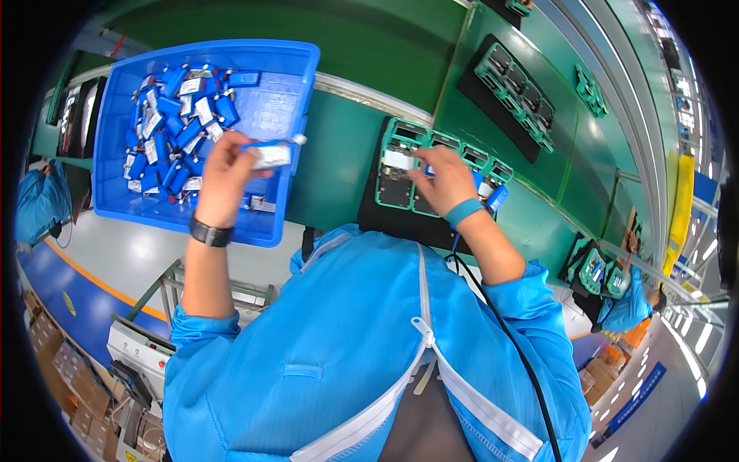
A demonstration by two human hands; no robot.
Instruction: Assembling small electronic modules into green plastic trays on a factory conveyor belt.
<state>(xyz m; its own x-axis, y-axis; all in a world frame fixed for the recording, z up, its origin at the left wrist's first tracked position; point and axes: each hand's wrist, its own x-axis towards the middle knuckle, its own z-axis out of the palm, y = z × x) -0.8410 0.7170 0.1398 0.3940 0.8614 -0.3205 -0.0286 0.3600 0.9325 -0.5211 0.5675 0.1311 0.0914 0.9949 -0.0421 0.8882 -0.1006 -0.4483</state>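
My left fingers (245, 163) pinch a flat blue-and-white pack (272, 157). My right fingers (435, 156) bend over a green frame (394, 205), grip unclear.

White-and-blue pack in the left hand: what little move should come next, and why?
I'd probably carry the pack rightward, toward the green frames. The left hand pinches it at the blue bin's right side, apart from the heap; the right hand is over the frames, and another blue pack shows beside the right wrist.
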